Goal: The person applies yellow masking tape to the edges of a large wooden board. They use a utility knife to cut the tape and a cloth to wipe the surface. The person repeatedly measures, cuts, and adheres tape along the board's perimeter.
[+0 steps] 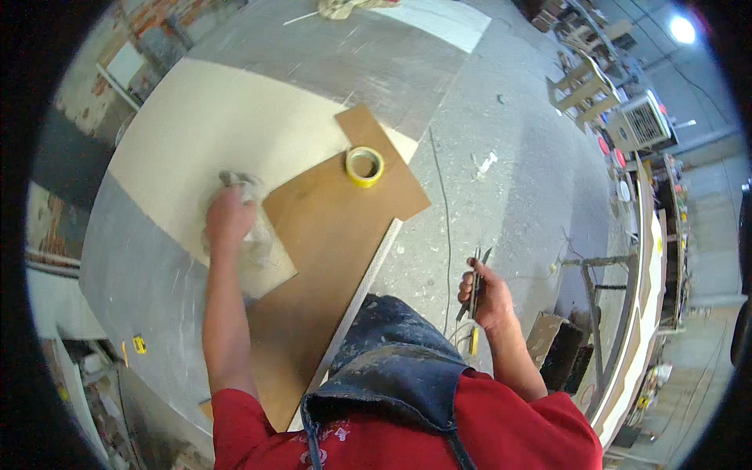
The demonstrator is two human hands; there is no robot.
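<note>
My left hand (229, 217) is closed on a crumpled greyish rag (249, 192), which lies on a cream sheet (196, 133) on the table. To its right is a brown board (321, 207) with an irregular outline, partly over the cream sheet. A roll of yellow tape (364, 167) rests flat on the board. Away from the table, over the floor, my right hand (490, 296) is wrapped round a slim dark metal tool (473, 290) with narrow pointed ends; its exact kind is unclear. A small yellow piece (474, 341) shows just below that hand.
The grey tabletop (149, 258) carries a small yellow-and-black object (139, 344) at the left. Beyond the right hand stand a dark open box (558, 345) and a metal-legged bench. A cable (445, 196) runs along the floor. A stool (586, 90) and a white cooler unit (644, 121) stand far right.
</note>
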